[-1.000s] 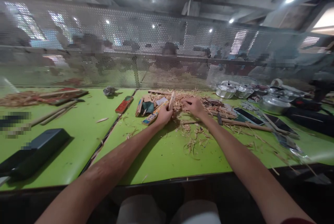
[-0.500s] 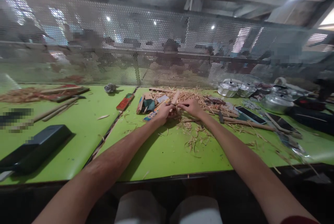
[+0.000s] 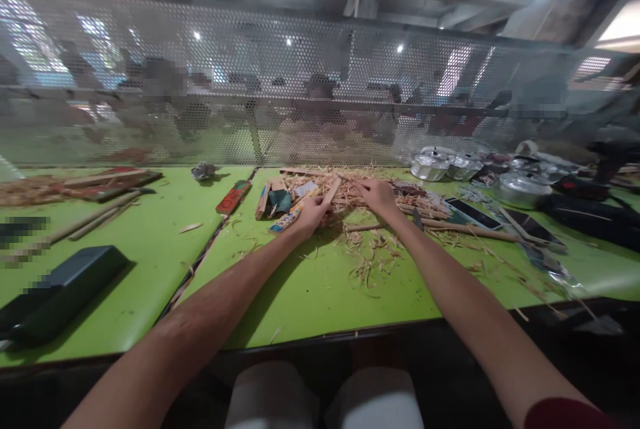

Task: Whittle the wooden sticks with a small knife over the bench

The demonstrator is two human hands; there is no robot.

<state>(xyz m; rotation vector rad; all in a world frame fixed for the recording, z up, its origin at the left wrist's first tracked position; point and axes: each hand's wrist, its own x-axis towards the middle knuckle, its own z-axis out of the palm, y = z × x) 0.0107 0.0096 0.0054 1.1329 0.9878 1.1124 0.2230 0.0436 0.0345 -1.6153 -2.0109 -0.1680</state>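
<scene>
My left hand (image 3: 313, 213) is closed round the lower end of a flat, pale wooden strip (image 3: 332, 190), which slants up and away from me. Just right of the strip's upper end is my right hand (image 3: 379, 197), thumb and forefinger pinched together and pointing left. Whatever is in that pinch is too small to make out. Behind both hands lies a heap of curly wood shavings (image 3: 367, 179). Close to my left hand are a blue-and-yellow painted wooden piece (image 3: 286, 219) and several short wooden blocks (image 3: 264, 199).
More shavings (image 3: 370, 267) lie on the green table (image 3: 320, 302). Long sticks (image 3: 470, 231), a phone (image 3: 473, 213) and silver kettles (image 3: 431, 166) are to the right. A red painted piece (image 3: 233, 197) and a dark box (image 3: 70, 289) are leftward. A perforated metal screen (image 3: 310, 129) stands behind.
My right hand has moved forward from the left hand to the strip's far end. The strip now tilts more to the right. The whole view has shifted slightly.
</scene>
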